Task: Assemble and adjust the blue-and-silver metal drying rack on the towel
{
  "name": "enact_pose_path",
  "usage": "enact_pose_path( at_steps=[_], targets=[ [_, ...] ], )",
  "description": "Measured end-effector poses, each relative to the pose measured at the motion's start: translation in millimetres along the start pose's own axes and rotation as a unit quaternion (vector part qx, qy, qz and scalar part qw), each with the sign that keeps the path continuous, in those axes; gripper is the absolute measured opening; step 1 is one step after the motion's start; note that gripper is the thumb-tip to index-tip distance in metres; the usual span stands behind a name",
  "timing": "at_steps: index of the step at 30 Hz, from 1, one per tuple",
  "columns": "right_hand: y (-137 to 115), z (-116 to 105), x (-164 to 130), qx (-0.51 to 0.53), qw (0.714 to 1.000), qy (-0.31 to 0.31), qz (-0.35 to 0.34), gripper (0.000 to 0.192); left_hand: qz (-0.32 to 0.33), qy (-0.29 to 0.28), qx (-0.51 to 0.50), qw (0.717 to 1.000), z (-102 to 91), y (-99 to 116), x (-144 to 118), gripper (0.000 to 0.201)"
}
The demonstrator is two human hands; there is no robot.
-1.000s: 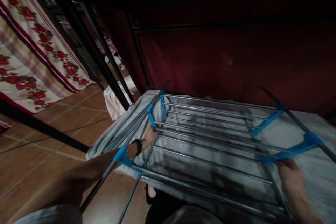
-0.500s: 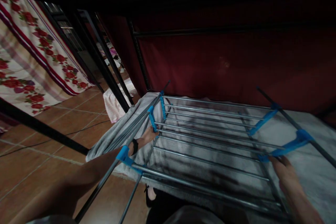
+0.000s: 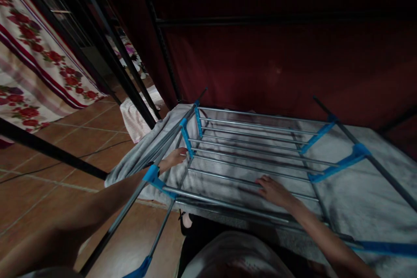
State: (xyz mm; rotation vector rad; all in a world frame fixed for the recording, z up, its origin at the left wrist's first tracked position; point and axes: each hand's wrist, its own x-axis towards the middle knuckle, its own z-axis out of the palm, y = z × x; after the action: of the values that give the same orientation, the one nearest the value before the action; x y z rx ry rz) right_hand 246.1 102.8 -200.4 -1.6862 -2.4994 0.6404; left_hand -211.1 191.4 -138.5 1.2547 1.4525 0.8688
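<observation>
A metal drying rack (image 3: 254,134) with steel rods and blue plastic joints stands in front of me, its top level. A grey cloth (image 3: 355,195) lies spread beneath the rods and hangs over the left side. My left hand (image 3: 173,157) reaches under the folded left wing and touches the frame beside a blue joint (image 3: 186,140). My right hand (image 3: 273,190) rests flat on the near rods in the middle, fingers spread, holding nothing.
A dark red curtain (image 3: 293,61) hangs close behind the rack. Black metal posts (image 3: 107,58) slant at the left, with a pale pink cloth (image 3: 137,117) at their foot and a floral sheet (image 3: 35,74) beyond. Terracotta floor tiles (image 3: 48,173) lie to the left.
My right hand left the blue joint at the rack's right side and moved left onto the middle rods. My left hand stayed at the left frame. The view tilted slightly down.
</observation>
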Motion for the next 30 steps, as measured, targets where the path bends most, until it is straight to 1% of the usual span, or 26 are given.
enact_pose_path(
  at_steps=[3, 4, 6, 10, 12, 14, 15, 17, 20, 22, 24, 27, 30],
  targets=[
    [-13.2, 2.3, 15.3, -0.062, 0.997, -0.045, 0.009, 0.033, -0.029, -0.018, 0.016, 0.999, -2.5, 8.5, -1.6, 0.045],
    [-14.5, 1.6, 16.8, -0.070, 0.996, -0.052, 0.006, 0.034, -0.035, -0.018, 0.018, 0.999, -4.7, 11.1, -2.0, 0.047],
    [-14.0, -0.9, 15.6, -0.067, 0.997, -0.041, -0.004, 0.037, -0.042, -0.012, 0.014, 0.999, -11.3, 15.7, -1.9, 0.051],
    [-9.8, -10.2, 1.3, -0.039, 0.997, 0.033, -0.052, 0.034, -0.026, -0.002, -0.008, 1.000, -28.0, 26.6, 4.7, 0.055],
    [-10.9, -18.4, -9.4, -0.066, 0.992, 0.076, -0.080, 0.029, -0.007, -0.004, -0.030, 1.000, -34.2, 35.4, 10.5, 0.052],
    [-15.5, -29.8, -21.3, -0.117, 0.981, 0.132, -0.084, 0.028, 0.001, -0.002, -0.057, 0.998, -37.3, 46.5, 16.7, 0.046],
    [-18.5, -36.7, -27.3, -0.142, 0.974, 0.160, -0.080, 0.028, -0.005, 0.002, -0.066, 0.998, -37.6, 52.4, 19.7, 0.043],
    [-24.6, -51.9, -39.1, -0.175, 0.961, 0.205, -0.069, 0.025, -0.021, 0.020, -0.077, 0.997, -36.6, 63.2, 24.9, 0.036],
    [-29.6, -75.0, -55.2, -0.177, 0.954, 0.236, -0.058, 0.021, -0.025, 0.047, -0.097, 0.994, -33.8, 73.9, 30.2, 0.027],
    [-29.1, -88.2, -63.5, -0.160, 0.949, 0.264, -0.058, 0.024, -0.018, 0.055, -0.130, 0.990, -32.4, 77.9, 32.4, 0.025],
    [-26.7, -99.4, -68.1, -0.149, 0.937, 0.309, -0.064, 0.029, -0.010, 0.054, -0.173, 0.983, -30.7, 81.4, 33.8, 0.024],
    [-24.3, -112.3, -65.0, -0.159, 0.912, 0.371, -0.070, 0.035, 0.009, 0.044, -0.232, 0.972, -25.9, 88.6, 34.4, 0.020],
    [-29.2, -120.1, -51.1, -0.175, 0.901, 0.391, -0.069, 0.037, 0.017, 0.018, -0.260, 0.965, -18.4, 98.2, 33.1, 0.023]
  ],
)
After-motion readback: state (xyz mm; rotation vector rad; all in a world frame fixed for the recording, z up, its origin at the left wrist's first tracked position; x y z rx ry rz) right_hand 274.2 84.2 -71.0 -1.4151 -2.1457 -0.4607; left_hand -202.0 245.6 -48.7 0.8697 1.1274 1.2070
